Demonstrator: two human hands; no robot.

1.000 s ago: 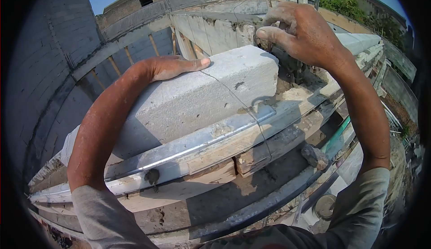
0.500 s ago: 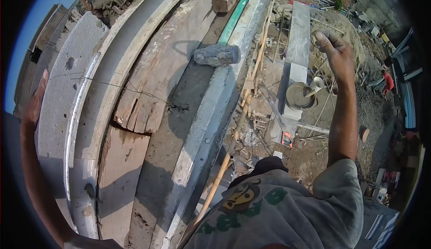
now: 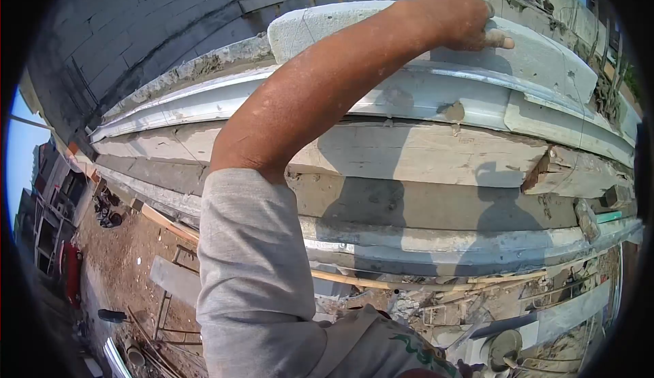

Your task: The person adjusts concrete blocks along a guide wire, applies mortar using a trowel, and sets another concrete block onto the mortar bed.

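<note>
White, a long block (image 3: pixel 545 56) is being partly covered, upper right of centre in the frame, by the left hand (image 3: pixel 460 13), whose fingers (image 3: pixel 501 39) are being held apart and loosely bent; whether the block is being touched cannot be told. Below, a wooden beam (image 3: pixel 470 153) is being crossed by shadows; at far right, a green-handled hammer (image 3: pixel 586 218) is being sunlit.

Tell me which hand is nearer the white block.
Left, as far as shows: the left hand hides part of the white block, contact unclear; the right hand is out of view, its position unknown.
</note>
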